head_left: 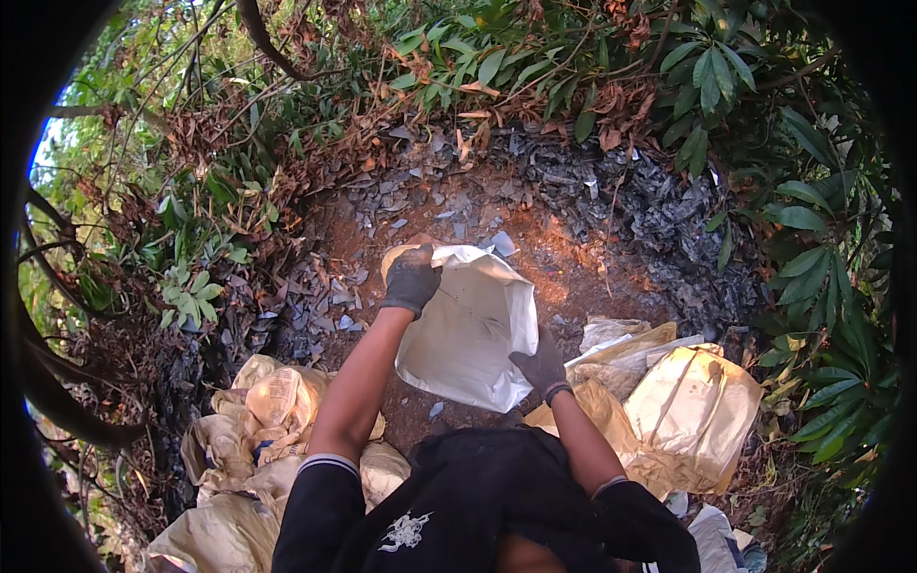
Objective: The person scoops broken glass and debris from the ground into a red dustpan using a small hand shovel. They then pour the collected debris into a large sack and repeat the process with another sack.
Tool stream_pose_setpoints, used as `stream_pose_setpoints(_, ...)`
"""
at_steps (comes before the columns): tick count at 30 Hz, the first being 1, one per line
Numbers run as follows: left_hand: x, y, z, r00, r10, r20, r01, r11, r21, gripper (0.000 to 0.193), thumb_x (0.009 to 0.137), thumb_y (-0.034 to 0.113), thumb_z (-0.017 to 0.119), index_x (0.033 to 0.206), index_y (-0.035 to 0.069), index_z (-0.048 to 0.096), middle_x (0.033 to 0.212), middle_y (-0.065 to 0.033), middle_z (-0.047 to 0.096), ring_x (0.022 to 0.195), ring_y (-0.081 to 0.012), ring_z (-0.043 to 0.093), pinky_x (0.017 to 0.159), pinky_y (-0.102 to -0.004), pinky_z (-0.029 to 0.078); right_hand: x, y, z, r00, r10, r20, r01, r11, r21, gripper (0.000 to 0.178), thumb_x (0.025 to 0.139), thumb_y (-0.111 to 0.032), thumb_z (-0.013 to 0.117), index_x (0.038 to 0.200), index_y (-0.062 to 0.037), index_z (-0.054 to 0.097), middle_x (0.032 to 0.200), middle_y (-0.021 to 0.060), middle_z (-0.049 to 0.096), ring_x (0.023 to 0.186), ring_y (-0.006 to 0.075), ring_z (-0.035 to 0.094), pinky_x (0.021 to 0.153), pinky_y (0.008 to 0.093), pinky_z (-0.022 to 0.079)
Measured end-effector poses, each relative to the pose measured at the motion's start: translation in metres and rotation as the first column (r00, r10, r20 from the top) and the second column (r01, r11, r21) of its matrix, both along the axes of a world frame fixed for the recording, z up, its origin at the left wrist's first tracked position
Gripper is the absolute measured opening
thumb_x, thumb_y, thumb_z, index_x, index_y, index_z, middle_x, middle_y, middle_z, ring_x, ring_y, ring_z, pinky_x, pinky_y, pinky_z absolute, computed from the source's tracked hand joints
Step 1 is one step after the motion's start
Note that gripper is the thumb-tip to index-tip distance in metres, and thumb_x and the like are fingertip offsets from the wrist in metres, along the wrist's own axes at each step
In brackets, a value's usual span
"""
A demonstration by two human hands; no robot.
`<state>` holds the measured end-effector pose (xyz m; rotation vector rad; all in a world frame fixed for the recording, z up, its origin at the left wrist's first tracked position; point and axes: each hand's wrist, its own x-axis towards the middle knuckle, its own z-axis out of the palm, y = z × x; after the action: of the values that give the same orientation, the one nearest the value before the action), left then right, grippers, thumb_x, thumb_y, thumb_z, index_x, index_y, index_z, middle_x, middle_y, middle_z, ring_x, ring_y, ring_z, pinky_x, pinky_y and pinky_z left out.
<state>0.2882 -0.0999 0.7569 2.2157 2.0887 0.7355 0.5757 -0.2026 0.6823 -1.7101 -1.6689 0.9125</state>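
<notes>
A white woven-looking sack (468, 329) hangs in front of me with its mouth open and its pale inside showing. My left hand (414, 279), in a dark glove, is closed on the upper left rim of the sack, with a tan patch of material beside its fingers. Lower down on the other side, my right hand (542, 365), also gloved, grips the sack's right edge; some of its fingers are hidden. Whether anything lies at the bottom of the sack I cannot tell.
Crumpled tan sacks (287, 396) lie to my left, and more yellowish sacks (683, 411) are piled at my right. Dark, shredded-looking debris (669, 229) banks up beyond the reddish soil (573, 258). Leafy shrubs (802, 220) and branches (263, 38) surround the spot.
</notes>
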Motion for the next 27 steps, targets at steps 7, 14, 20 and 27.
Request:
stream_pose_setpoints(7, -0.020, -0.054, 0.016, 0.970, -0.053, -0.239, 0.002, 0.978, -0.208, 0.068, 0.073, 0.029, 0.076, 0.132, 0.005, 0.053, 0.098, -0.0180, 0.068, 0.088, -0.0355, 0.068, 0.074, -0.0460, 0.055, 0.022, 0.052, 0.027, 0.975, -0.092, 0.203, 0.063, 0.987, 0.147, 0.040, 0.077, -0.009, 0.060, 0.116, -0.0100, 0.067, 0.102, 0.0230, 0.069, 0.100, 0.0424, 0.065, 0.091, 0.0482, 0.050)
stream_pose_setpoints(14, -0.052, -0.080, -0.037, 0.931, 0.005, -0.364, -0.083, 0.977, -0.198, 0.078, 0.074, 0.015, 0.068, 0.144, -0.001, 0.037, 0.107, -0.0211, 0.062, 0.091, -0.0354, 0.068, 0.068, -0.0437, 0.056, 0.045, 0.074, 0.059, 0.948, 0.013, 0.318, -0.046, 0.994, 0.097, 0.034, 0.079, -0.023, 0.067, 0.113, -0.0172, 0.070, 0.108, 0.0153, 0.071, 0.102, 0.0344, 0.067, 0.090, 0.0424, 0.052)
stream_pose_setpoints(20, -0.015, -0.093, -0.010, 0.982, 0.066, -0.177, -0.116, 0.951, -0.286, 0.082, 0.074, 0.029, 0.073, 0.142, -0.002, 0.039, 0.108, -0.0195, 0.061, 0.095, -0.0363, 0.065, 0.075, -0.0467, 0.054, 0.046, 0.083, 0.057, 0.934, 0.132, 0.331, -0.159, 0.986, 0.055, 0.034, 0.076, -0.020, 0.066, 0.110, -0.0167, 0.071, 0.109, 0.0147, 0.071, 0.102, 0.0345, 0.067, 0.090, 0.0426, 0.052)
stream_pose_setpoints(27, 0.012, -0.127, -0.073, 0.985, 0.170, 0.031, -0.167, 0.983, -0.081, 0.080, 0.072, 0.038, 0.078, 0.134, -0.002, 0.047, 0.112, -0.0239, 0.059, 0.099, -0.0401, 0.061, 0.086, -0.0483, 0.050, 0.057, 0.059, 0.028, 0.897, 0.252, 0.362, -0.255, 0.966, -0.042, 0.034, 0.073, -0.015, 0.064, 0.106, -0.0068, 0.069, 0.104, 0.0192, 0.071, 0.100, 0.0371, 0.067, 0.089, 0.0424, 0.052)
